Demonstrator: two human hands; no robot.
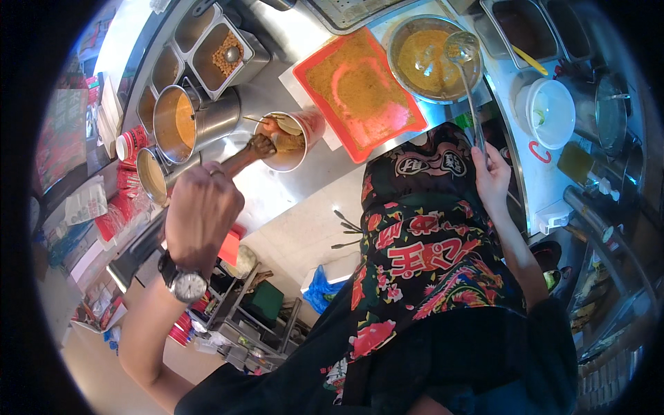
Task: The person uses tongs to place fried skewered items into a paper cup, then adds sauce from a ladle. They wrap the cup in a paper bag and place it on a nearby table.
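Observation:
My left hand (205,207), with a wristwatch, grips a brown sauce-coated brush-like utensil (257,149). Its knobby end is at the rim of a printed paper cup (311,127). Inside the cup are pieces of food (288,145) and thin wooden skewers. My right hand (492,174) holds the long handle of a metal ladle (469,96). The ladle's bowl rests over a steel mixing bowl (394,57) of yellow-brown sauce (428,57). Between cup and bowl lies a red tray (358,153) spread with brown powder (358,78).
Left of the cup stand a steel pot (218,114) of orange liquid, a smaller pot (150,176) and a steel pan (249,52) of beans or nuts with a spoon. On the right are a white plastic tub (552,114) and steel pans (524,31). Shelving (264,311) stands low at left.

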